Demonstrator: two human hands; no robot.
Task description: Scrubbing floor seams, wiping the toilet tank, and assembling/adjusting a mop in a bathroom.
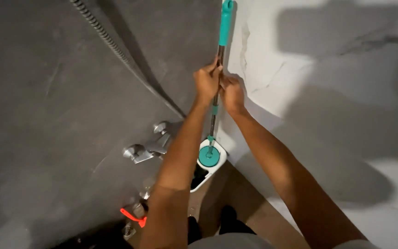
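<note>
A metal tap juts from the grey wall at nine o'clock. The left hand and right hand both grip the upright mop pole; its teal head sits in the white bucket at six o'clock.

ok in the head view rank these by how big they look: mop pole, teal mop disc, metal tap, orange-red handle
1. mop pole, the longest, gripped by the left hand and right hand
2. metal tap
3. teal mop disc, close to the tap and farther from the camera, so unsure
4. orange-red handle
</note>
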